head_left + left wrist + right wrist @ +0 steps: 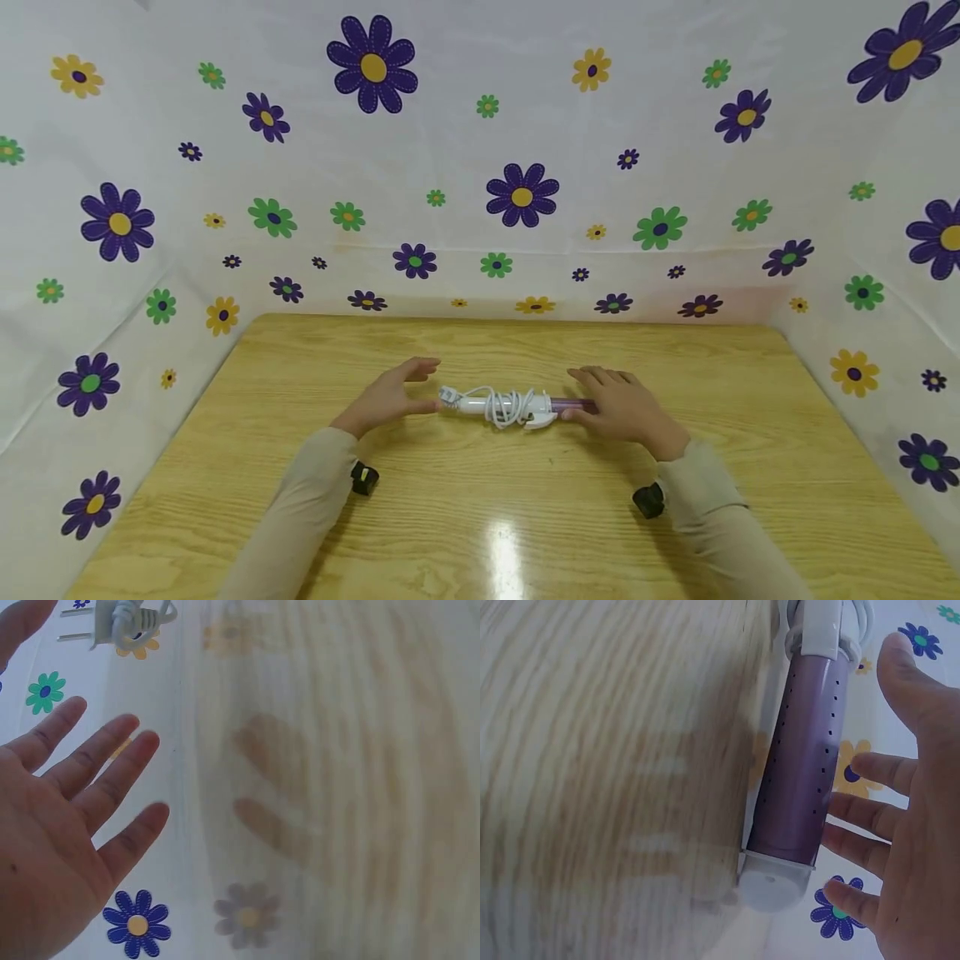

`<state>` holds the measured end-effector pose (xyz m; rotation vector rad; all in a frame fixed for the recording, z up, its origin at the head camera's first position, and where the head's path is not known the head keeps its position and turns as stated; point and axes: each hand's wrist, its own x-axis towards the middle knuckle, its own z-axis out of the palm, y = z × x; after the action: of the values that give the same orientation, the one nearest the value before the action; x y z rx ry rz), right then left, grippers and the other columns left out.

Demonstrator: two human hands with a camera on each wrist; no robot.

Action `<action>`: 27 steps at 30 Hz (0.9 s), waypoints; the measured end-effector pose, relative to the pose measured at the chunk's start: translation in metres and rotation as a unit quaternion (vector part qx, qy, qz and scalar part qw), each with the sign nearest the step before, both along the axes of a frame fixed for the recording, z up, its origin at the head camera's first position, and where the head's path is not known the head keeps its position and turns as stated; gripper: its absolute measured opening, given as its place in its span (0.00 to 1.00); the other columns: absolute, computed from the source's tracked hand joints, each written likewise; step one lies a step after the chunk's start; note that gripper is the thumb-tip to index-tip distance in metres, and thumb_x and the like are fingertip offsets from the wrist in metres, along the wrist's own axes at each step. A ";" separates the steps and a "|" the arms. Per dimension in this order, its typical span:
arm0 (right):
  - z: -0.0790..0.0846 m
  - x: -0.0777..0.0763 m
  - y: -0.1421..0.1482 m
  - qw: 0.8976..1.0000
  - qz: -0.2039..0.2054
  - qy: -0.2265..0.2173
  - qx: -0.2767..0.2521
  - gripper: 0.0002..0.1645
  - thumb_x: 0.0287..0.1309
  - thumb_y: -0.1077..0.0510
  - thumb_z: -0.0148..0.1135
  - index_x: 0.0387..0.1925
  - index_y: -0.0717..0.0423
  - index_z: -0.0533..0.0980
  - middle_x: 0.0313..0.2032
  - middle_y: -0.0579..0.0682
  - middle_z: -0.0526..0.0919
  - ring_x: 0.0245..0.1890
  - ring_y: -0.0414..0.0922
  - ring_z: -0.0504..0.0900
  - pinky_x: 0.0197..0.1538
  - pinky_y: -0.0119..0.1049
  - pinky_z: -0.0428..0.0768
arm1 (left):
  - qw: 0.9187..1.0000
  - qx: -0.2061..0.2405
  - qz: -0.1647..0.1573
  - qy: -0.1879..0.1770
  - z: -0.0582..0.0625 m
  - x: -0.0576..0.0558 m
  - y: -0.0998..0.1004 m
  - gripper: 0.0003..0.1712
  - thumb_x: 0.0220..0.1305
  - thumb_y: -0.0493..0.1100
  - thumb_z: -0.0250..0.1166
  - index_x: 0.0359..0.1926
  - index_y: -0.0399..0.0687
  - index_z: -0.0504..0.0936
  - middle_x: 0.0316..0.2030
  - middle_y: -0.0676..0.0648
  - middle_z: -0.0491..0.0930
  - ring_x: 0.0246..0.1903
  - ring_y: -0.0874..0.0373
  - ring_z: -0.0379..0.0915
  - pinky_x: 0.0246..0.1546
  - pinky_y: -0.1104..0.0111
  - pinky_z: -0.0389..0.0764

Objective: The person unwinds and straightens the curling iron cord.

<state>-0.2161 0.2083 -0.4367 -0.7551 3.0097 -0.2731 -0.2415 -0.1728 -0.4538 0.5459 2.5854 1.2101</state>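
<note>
Curling iron [542,403], purple-and-white, cord-wound, frame centre, on bench [450,508]; left hand [386,398] by plug [448,395], right hand [622,410] by barrel [570,405], both with fingers outstretched

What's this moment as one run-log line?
left hand: near plug | right hand: beside purple barrel, contact unclear | styling iron: on table, cord wrapped around it

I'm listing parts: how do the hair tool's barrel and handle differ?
The barrel is purple; the handle is white. The barrel has rows of small dark dots; the handle has a cord wound round it. The barrel lies by the right hand, the handle nearer the left hand. Both lie in one line.
</note>
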 end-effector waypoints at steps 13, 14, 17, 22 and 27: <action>-0.011 -0.005 -0.007 0.996 0.018 -0.081 -0.046 0.38 0.58 0.38 0.63 0.61 0.58 0.69 0.55 0.58 0.77 0.53 0.57 0.76 0.58 0.60 0.69 | 0.994 0.072 -0.026 -0.073 -0.007 -0.006 0.009 0.36 0.57 0.51 0.71 0.63 0.43 0.69 0.60 0.39 0.72 0.57 0.45 0.72 0.56 0.54 0.75; -0.012 -0.005 -0.007 0.995 0.019 -0.083 -0.047 0.38 0.58 0.38 0.63 0.60 0.58 0.69 0.54 0.58 0.77 0.53 0.56 0.76 0.57 0.59 0.69 | 0.994 0.073 -0.026 -0.077 -0.008 -0.007 0.010 0.35 0.58 0.50 0.70 0.62 0.43 0.69 0.60 0.39 0.72 0.56 0.46 0.72 0.55 0.55 0.76; -0.014 -0.006 -0.007 0.994 0.022 -0.086 -0.059 0.36 0.58 0.40 0.64 0.59 0.58 0.70 0.52 0.57 0.78 0.51 0.54 0.76 0.56 0.57 0.71 | 0.993 0.077 -0.023 -0.088 -0.009 -0.007 0.012 0.32 0.58 0.48 0.70 0.60 0.41 0.71 0.57 0.39 0.74 0.52 0.48 0.74 0.52 0.58 0.77; -0.018 -0.009 -0.006 0.993 0.039 -0.079 -0.079 0.29 0.58 0.46 0.65 0.54 0.59 0.73 0.47 0.54 0.80 0.45 0.49 0.78 0.51 0.50 0.74 | 0.992 0.078 -0.023 -0.095 -0.011 -0.008 0.015 0.27 0.57 0.45 0.71 0.56 0.40 0.75 0.48 0.41 0.77 0.45 0.53 0.76 0.44 0.64 0.77; -0.022 -0.012 -0.006 0.991 0.034 -0.080 -0.097 0.22 0.59 0.50 0.65 0.51 0.58 0.75 0.44 0.51 0.82 0.42 0.45 0.78 0.47 0.44 0.76 | 0.993 0.077 -0.017 -0.089 -0.013 -0.009 0.016 0.23 0.56 0.45 0.72 0.51 0.43 0.78 0.45 0.45 0.80 0.44 0.55 0.76 0.45 0.65 0.76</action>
<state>-0.2279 0.2021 -0.4585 -0.8054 2.8281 -0.6016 -0.2510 -0.1568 -0.4671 0.4846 2.3405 1.3867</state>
